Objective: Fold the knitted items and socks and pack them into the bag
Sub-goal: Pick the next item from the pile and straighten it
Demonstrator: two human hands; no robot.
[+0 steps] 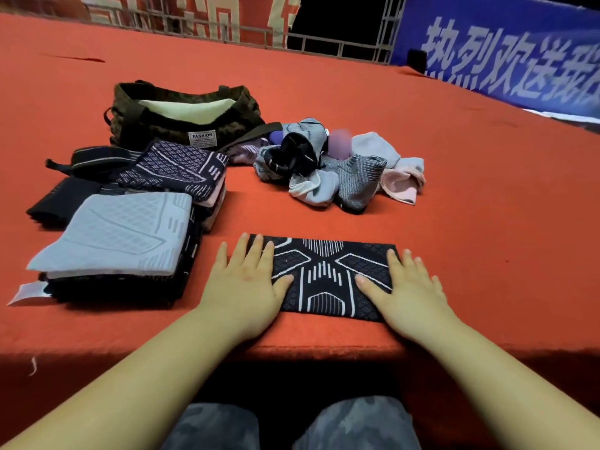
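Observation:
A black knitted piece with a white pattern (328, 274) lies flat near the front edge of the red table. My left hand (248, 280) presses flat on its left end, fingers straight. On the right end rests my right hand (409, 287), also flat. To the left stands a stack of folded knitted items, a light blue one (120, 235) on top, with a second stack topped by a dark patterned piece (178, 167) behind it. A loose heap of socks (337, 167) lies further back. The dark woven bag (181, 115) labelled FASHION stands open at the back left.
The red cloth-covered table (422, 125) stretches far back to a metal railing (341, 47). A blue banner with white characters (506, 60) hangs at the right. My knees (292, 423) show below the front table edge. A white tag (27, 292) sticks out under the near stack.

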